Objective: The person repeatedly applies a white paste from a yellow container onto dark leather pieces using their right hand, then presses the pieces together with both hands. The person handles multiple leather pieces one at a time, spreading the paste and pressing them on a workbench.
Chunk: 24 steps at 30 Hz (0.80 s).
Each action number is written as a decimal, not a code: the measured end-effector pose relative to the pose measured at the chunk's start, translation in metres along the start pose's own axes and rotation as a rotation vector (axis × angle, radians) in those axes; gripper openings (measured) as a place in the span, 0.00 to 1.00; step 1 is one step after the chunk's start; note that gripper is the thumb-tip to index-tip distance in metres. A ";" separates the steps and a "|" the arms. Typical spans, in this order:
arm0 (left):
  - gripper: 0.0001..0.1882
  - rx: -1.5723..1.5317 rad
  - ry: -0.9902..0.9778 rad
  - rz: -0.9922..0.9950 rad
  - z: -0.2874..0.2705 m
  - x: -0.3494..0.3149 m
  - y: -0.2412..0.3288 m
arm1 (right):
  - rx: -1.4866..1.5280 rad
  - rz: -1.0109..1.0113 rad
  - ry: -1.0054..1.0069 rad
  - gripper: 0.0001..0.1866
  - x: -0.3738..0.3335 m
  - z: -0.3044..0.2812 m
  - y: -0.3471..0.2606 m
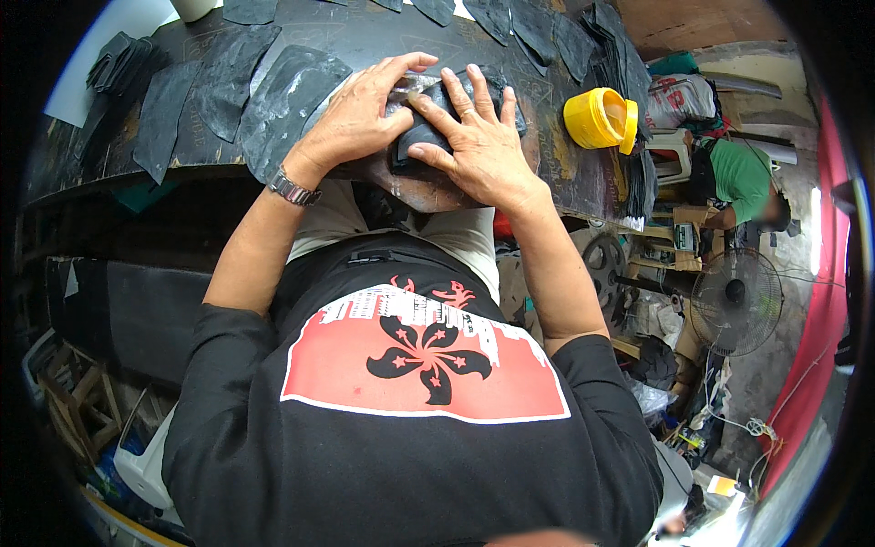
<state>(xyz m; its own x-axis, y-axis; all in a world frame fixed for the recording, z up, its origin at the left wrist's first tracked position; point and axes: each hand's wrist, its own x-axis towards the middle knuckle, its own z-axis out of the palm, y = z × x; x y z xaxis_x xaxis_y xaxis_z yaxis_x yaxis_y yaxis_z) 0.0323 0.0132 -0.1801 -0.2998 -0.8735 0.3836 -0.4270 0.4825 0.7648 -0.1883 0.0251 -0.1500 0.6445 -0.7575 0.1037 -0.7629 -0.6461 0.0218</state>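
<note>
My right hand lies with fingers spread on a folded black sheet piece at the table's near edge. Beside it, my left hand arches over the same spot, fingers stretched and thumb apart, its tip by the black piece. What lies under the left palm is mostly hidden. Beneath both hands shows a worn brownish board that juts over my lap. A large dark cut piece with whitish smears rests left of my left hand. To the right, a yellow jar stands uncovered with amber contents.
More black cut pieces lie along the dark table, with stacks at far left and right. A standing fan is off to the right, near a person in a green top bending over.
</note>
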 end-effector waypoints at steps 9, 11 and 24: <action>0.21 0.242 -0.053 0.021 0.007 0.002 -0.010 | -0.022 0.000 0.058 0.33 -0.012 -0.001 -0.014; 0.21 0.245 -0.056 0.012 0.008 0.003 -0.009 | -0.008 -0.003 0.054 0.33 -0.015 -0.003 -0.017; 0.14 0.214 -0.010 0.048 0.011 0.006 -0.007 | -0.037 0.006 0.237 0.26 -0.030 -0.020 0.004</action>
<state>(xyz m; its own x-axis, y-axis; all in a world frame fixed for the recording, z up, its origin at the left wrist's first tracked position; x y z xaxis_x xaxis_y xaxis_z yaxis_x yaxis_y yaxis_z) 0.0237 0.0049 -0.1891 -0.3319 -0.8489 0.4113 -0.5828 0.5274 0.6182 -0.2118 0.0477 -0.1332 0.6137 -0.7150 0.3348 -0.7706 -0.6348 0.0570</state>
